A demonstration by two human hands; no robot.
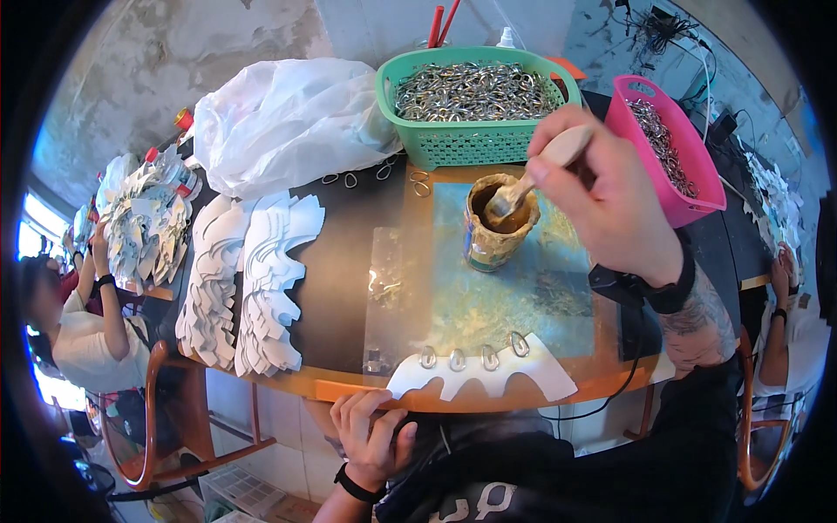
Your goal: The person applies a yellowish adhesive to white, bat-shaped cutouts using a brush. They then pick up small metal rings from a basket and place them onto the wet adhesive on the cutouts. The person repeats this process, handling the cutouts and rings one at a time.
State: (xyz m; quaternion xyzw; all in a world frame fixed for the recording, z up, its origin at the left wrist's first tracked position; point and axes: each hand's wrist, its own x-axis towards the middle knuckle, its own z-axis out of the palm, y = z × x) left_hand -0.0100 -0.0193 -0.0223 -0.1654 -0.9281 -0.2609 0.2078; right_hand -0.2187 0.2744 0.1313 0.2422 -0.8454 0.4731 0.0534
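My right hand [610, 187] grips the pale wooden handle of a brush [571, 146]. The brush head dips into an open can [490, 248] of brownish glue-like stuff, its rim thickly crusted. At the table's front edge lies a white scalloped cut piece [475, 383]. Several oval metal rings, one a ring [490, 356], sit along its upper edge. Just left of this piece, my left hand [373, 436] rests at the table edge with its fingers apart, holding nothing. A stained clear sheet [488, 318] lies under the can.
Rows of overlapping white pieces [270, 288] lie at left. Behind them is a white plastic bag [292, 126]. A green basket [466, 144] and a pink basket [697, 205] hold metal rings. A black cable [632, 370] crosses the right edge. People sit at both sides.
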